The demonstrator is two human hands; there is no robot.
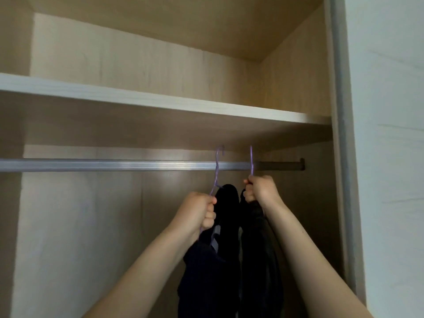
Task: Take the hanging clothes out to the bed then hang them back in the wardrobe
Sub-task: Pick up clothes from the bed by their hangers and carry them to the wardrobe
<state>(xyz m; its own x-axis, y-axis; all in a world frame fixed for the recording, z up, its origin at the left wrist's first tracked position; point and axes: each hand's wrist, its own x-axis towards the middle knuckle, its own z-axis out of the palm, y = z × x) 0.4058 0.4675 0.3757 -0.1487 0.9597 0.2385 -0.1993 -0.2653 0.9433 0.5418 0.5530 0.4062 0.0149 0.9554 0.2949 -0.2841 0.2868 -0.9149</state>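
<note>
Two dark garments hang on purple hangers inside the wardrobe. My left hand (199, 212) grips the left purple hanger (216, 167) just below its hook, which rises across the metal rail (114, 165). The dark garment (206, 267) on it drops between my forearms. My right hand (260, 188) is closed around the neck of the right purple hanger (251, 160), whose hook also crosses the rail. A second dark garment (259, 255) hangs beneath that fist. Whether either hook rests on the rail or floats just in front of it, I cannot tell.
A pale shelf (160, 102) runs right above the rail, leaving a narrow gap. The rail ends in a dark bracket (301, 165) at the wardrobe's right wall. A white door panel (387, 134) stands at the far right. The rail's left stretch carries nothing.
</note>
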